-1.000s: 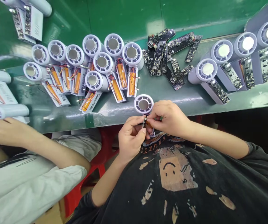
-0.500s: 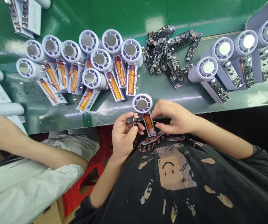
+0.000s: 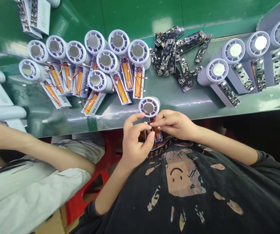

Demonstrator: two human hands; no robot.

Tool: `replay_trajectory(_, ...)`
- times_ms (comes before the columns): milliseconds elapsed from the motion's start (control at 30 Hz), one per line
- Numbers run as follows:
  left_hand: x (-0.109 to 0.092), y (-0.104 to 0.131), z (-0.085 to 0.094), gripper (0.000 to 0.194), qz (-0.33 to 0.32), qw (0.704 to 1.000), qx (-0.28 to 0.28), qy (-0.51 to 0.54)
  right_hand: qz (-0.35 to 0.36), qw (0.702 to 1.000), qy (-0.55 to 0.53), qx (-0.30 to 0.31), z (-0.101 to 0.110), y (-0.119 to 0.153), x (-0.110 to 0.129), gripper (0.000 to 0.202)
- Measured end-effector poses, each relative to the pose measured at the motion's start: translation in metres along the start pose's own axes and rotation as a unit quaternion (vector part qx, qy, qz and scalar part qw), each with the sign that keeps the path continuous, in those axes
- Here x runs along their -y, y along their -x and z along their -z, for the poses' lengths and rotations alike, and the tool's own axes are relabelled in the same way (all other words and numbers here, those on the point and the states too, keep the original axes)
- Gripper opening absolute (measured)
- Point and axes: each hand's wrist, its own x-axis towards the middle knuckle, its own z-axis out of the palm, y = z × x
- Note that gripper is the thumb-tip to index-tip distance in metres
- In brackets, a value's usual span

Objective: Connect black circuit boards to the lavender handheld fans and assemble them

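Fan (image 3: 149, 107) at table (image 3: 176, 102) edge; right hand (image 3: 177, 125) pinching small white connector (image 3: 159, 127), left hand (image 3: 136, 141) part-open.

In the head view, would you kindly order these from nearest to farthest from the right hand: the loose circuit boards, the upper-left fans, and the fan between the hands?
From the right hand:
1. Fan between the hands, just to its left.
2. Loose circuit boards, piled beyond it on the table.
3. Upper-left fans, at the far left corner.
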Motion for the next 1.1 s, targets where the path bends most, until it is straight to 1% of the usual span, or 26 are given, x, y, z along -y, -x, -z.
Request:
replay_trajectory(100,-0.004,-0.005,-0.002,0.016,-0.037,0.998,-0.001,-0.047,-0.022,0.999,0.032,-0.02,-0.005,-0.001,0.001,0.015)
replay_trajectory(167,-0.005,-0.008,-0.003,0.014,-0.045,0.997,-0.001,-0.065,-0.025,0.998,0.055,-0.021,-0.006,-0.002,0.003,0.014)
replay_trajectory(267,-0.004,-0.009,-0.005,0.009,-0.034,0.997,-0.008,-0.064,-0.013,0.996,0.081,-0.027,-0.007,-0.002,0.006,0.015)
replay_trajectory(367,-0.001,-0.008,-0.005,0.006,-0.017,0.998,-0.016,-0.05,-0.002,0.994,0.096,-0.06,-0.006,-0.002,0.009,0.013)
replay_trajectory(467,0.001,-0.007,-0.004,0.005,-0.032,0.997,-0.025,-0.066,-0.013,0.992,0.097,-0.086,-0.006,-0.002,0.011,0.011)
replay_trajectory(600,0.001,-0.007,-0.003,0.008,-0.044,0.996,-0.03,-0.074,-0.002,0.991,0.107,-0.08,-0.007,-0.003,0.011,0.011)
replay_trajectory(667,0.001,-0.008,-0.003,0.005,-0.043,0.996,-0.028,-0.074,0.0,0.991,0.109,-0.082,-0.009,-0.003,0.011,0.011)
replay_trajectory(800,0.002,-0.008,-0.005,0.004,-0.047,0.996,-0.032,-0.071,-0.026,0.994,0.064,-0.088,-0.011,-0.003,0.012,0.007)
replay_trajectory(833,0.002,-0.007,-0.006,0.005,-0.041,0.997,-0.033,-0.053,-0.032,0.994,0.051,-0.093,-0.012,-0.003,0.013,0.006)
replay_trajectory(867,0.003,-0.006,-0.008,0.009,-0.028,0.999,-0.034,-0.018,-0.037,0.993,0.042,-0.099,-0.012,-0.003,0.013,0.007)
replay_trajectory(933,0.004,-0.003,-0.012,0.025,0.019,0.995,-0.037,0.094,-0.034,0.991,0.045,-0.117,-0.013,-0.004,0.014,0.007)
replay_trajectory(967,0.004,-0.001,-0.015,0.032,0.045,0.986,-0.038,0.158,-0.022,0.99,0.059,-0.128,-0.014,-0.004,0.014,0.007)
replay_trajectory(1000,0.005,0.001,-0.017,0.034,0.069,0.974,-0.04,0.213,-0.001,0.987,0.082,-0.138,-0.014,-0.005,0.014,0.008)
replay_trajectory(1033,0.005,0.002,-0.018,0.032,0.086,0.962,-0.043,0.254,0.026,0.982,0.113,-0.146,-0.014,-0.007,0.014,0.01)
replay_trajectory(1100,0.005,0.004,-0.02,0.025,0.111,0.949,-0.044,0.292,0.083,0.968,0.187,-0.149,-0.014,-0.01,0.014,0.015)
